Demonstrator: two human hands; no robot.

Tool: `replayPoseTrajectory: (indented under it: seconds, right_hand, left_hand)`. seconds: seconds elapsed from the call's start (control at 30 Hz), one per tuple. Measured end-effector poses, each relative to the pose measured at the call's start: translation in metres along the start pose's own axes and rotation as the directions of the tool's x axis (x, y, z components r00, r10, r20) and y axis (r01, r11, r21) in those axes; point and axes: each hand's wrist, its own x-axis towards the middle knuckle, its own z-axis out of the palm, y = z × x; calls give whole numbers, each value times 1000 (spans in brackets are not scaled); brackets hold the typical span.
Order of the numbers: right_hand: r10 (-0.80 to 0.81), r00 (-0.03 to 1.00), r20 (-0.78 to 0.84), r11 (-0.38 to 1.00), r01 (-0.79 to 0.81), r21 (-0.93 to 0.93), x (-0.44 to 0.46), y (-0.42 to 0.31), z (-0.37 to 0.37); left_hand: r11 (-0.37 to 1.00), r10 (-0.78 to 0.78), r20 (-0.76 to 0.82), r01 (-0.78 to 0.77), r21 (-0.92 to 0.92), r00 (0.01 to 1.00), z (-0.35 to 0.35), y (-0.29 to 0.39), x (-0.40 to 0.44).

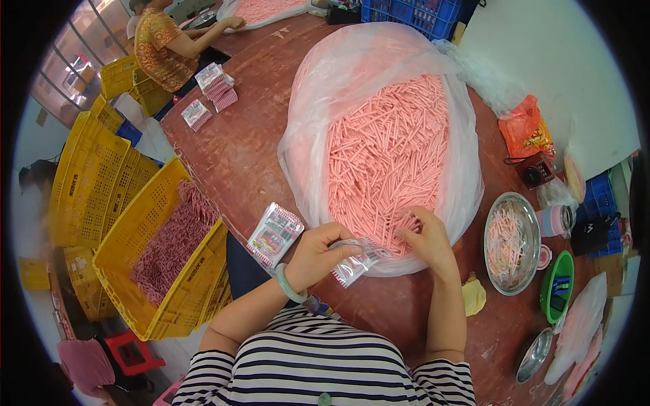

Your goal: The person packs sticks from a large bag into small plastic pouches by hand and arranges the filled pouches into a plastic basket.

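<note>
My left hand [315, 256] is closed on a small printed plastic packet [353, 267], held near the front edge of a big clear bag [301, 159]. That bag lies wide open, filled with short thin pink sticks [389, 145]. At the pile's near right edge, my right hand [431, 242] pinches a few pink sticks between thumb and fingers, just right of the packet. A stack of flat printed packets [276, 233] lies on the red-brown table [250, 162], left of my left hand.
More packet stacks [215, 86] lie farther left. On the right are a steel bowl [512, 243] of pale sticks, a green basket [556, 287], a smaller bowl [535, 355] and a yellow cloth [474, 296]. A yellow crate [159, 254] of dark pink strands stands left; a co-worker [166, 44] sits beyond.
</note>
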Motion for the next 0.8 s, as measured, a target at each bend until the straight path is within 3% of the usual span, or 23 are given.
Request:
replayPoseTrajectory:
  seconds: [0.13,0.23,0.33,0.43,0.63,0.7,0.8]
  right_hand:
    - [64,995,78,992,-72,103,13,-11,14]
    - [-77,997,11,990,78,-121,20,-21,30]
    - [-150,987,-56,973,137,-188,21,-13,40]
    - [-55,998,24,979,58,-193,21,-19,37]
    - [51,997,65,999,-50,-18,20,-19,29]
    - [13,999,32,988,-18,154,17,-6,29]
    - [49,993,109,959,-77,272,8,6,18]
  left_hand:
    - [993,72,-20,-70,99,997,1,-5,0]
    - [996,54,-44,-50,80,998,1,-4,-1]
    - [998,46,-72,-42,53,996,1,-2,-3]
    - [998,39,-64,-35,61,997,-1,-8,-4]
    - [992,84,-70,-77,99,994,-3,-4,-3]
    - [986,106,-67,-95,139,992,-9,-2,-5]
    - [977,-57,-34,49,-209,998,-10,0,-8]
